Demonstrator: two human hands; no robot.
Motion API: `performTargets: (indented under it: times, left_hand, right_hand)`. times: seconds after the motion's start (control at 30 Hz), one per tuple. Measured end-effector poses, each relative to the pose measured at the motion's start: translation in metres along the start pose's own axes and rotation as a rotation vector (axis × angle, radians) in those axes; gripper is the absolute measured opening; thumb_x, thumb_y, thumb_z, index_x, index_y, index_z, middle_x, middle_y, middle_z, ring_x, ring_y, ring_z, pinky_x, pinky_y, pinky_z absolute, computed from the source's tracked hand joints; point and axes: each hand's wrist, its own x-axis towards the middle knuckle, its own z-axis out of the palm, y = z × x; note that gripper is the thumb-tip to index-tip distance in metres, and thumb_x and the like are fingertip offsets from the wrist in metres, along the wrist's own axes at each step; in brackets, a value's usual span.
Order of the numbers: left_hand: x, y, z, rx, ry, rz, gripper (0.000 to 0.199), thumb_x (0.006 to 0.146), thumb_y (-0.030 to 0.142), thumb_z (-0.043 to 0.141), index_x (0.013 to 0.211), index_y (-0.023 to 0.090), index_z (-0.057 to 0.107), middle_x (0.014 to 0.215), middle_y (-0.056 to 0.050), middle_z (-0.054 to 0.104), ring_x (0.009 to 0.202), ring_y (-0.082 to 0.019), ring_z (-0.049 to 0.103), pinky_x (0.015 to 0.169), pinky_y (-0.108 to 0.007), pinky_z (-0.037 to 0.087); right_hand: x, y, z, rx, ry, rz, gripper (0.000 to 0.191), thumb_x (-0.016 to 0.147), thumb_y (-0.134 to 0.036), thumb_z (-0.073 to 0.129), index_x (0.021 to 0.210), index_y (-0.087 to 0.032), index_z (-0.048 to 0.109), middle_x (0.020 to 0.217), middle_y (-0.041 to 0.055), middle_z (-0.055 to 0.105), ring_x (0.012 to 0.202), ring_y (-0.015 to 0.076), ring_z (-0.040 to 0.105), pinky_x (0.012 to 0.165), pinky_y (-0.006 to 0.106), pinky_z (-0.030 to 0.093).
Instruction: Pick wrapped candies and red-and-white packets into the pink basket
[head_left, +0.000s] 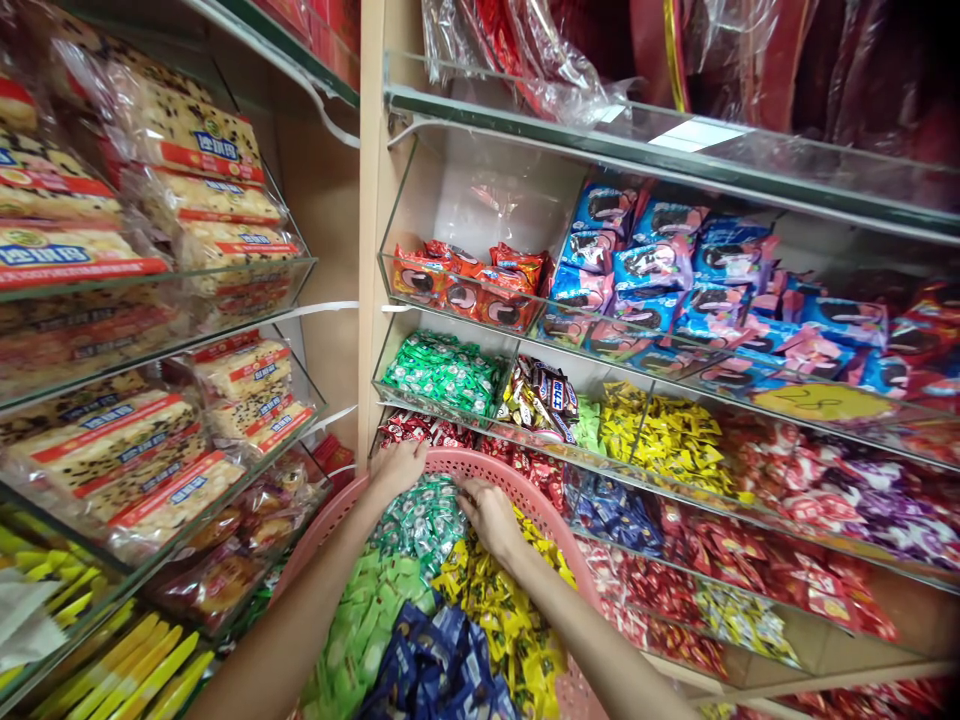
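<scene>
A pink perforated plastic basket (pixel 330 510) stands in front of me, holding wrapped candies in separate heaps. My left hand (pixel 397 470) lies across its far left rim, close to red-wrapped candies (pixel 427 428) on the shelf. Its fingers are bent and closed, their tips mostly hidden. Inside the far side of the basket, my right hand (pixel 491 515) has curled fingers touching or just above green-and-silver candies (pixel 420 520). What it holds, if anything, is hidden. Below the hands lie yellow candies (pixel 517 620), light green candies (pixel 367 610) and dark blue candies (pixel 435 665).
Glass-fronted shelves hold green candies (pixel 442 372), chocolate bars (pixel 544 395), yellow candies (pixel 667 430) and blue snack packets (pixel 652 262). Packaged pastries (pixel 202 140) fill the left shelves. A yellow price tag (pixel 821 401) marks one glass edge. A wooden post (pixel 371 200) separates the shelf units.
</scene>
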Motion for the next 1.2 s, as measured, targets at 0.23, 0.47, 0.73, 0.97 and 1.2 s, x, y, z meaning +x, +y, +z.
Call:
performTargets:
  times: [0.23, 0.47, 0.73, 0.97, 1.2]
  left_hand:
    - [-0.004, 0.012, -0.005, 0.007, -0.008, 0.024, 0.056, 0.083, 0.051, 0.014, 0.090, 0.024, 0.063, 0.098, -0.008, 0.065, 0.090, -0.025, 0.059, 0.076, -0.035, 0.042]
    - [-0.007, 0.029, -0.002, 0.009, -0.007, 0.063, 0.057, 0.083, 0.052, 0.016, 0.092, 0.024, 0.064, 0.100, -0.008, 0.064, 0.091, -0.026, 0.059, 0.075, -0.035, 0.043]
    - [-0.010, 0.038, 0.008, 0.017, 0.027, 0.173, 0.056, 0.084, 0.051, 0.015, 0.087, 0.023, 0.064, 0.093, -0.007, 0.066, 0.086, -0.023, 0.060, 0.072, -0.033, 0.042]
    - [-0.013, 0.044, 0.014, -0.047, 0.075, 0.254, 0.046, 0.086, 0.045, 0.022, 0.089, 0.023, 0.063, 0.089, -0.006, 0.066, 0.080, -0.019, 0.060, 0.066, -0.027, 0.038]
    - [-0.013, 0.060, -0.036, -0.116, 0.302, 0.399, 0.040, 0.086, 0.040, 0.027, 0.073, 0.020, 0.059, 0.069, -0.002, 0.060, 0.064, -0.012, 0.052, 0.059, -0.022, 0.032]
  right_hand:
    - [0.014, 0.002, -0.020, -0.127, 0.158, 0.010, 0.027, 0.087, -0.026, 0.036, 0.100, -0.019, 0.059, 0.093, 0.0059, 0.059, 0.087, 0.0167, 0.051, 0.077, 0.027, 0.037]
    - [0.024, 0.001, -0.027, -0.229, 0.249, 0.099, 0.033, 0.089, -0.033, 0.030, 0.098, -0.021, 0.059, 0.092, 0.0060, 0.055, 0.086, 0.0164, 0.046, 0.075, 0.028, 0.033]
    - [0.021, 0.011, -0.026, -0.183, 0.096, 0.285, 0.051, 0.089, -0.047, 0.016, 0.091, -0.021, 0.060, 0.090, 0.0060, 0.062, 0.086, 0.0172, 0.053, 0.073, 0.026, 0.032]
    - [0.017, 0.016, -0.030, -0.120, 0.077, 0.406, 0.062, 0.086, -0.054, 0.010, 0.093, -0.021, 0.062, 0.098, 0.0084, 0.063, 0.093, 0.0213, 0.054, 0.076, 0.029, 0.033]
    - [0.017, 0.020, -0.040, -0.070, 0.030, 0.480, 0.068, 0.085, -0.056, 0.006, 0.095, -0.018, 0.063, 0.100, 0.0107, 0.062, 0.097, 0.0225, 0.053, 0.079, 0.031, 0.033]
